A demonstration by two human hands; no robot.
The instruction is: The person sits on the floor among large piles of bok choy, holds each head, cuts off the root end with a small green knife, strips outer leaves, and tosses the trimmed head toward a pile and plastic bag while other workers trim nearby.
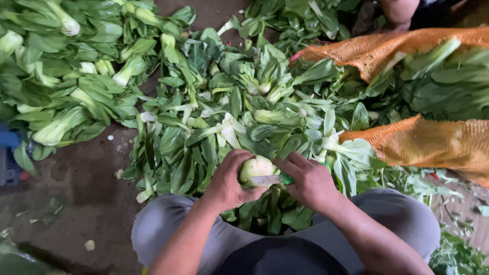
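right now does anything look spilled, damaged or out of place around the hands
Nothing damaged. The left hand holds a bok choy while the right hand holds a knife to its base. Only loose leaf scraps litter the floor.

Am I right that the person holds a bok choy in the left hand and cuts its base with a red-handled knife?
Not quite: the head view shows the knife has a green handle. The left hand does hold the bok choy, and the right hand cuts its base.
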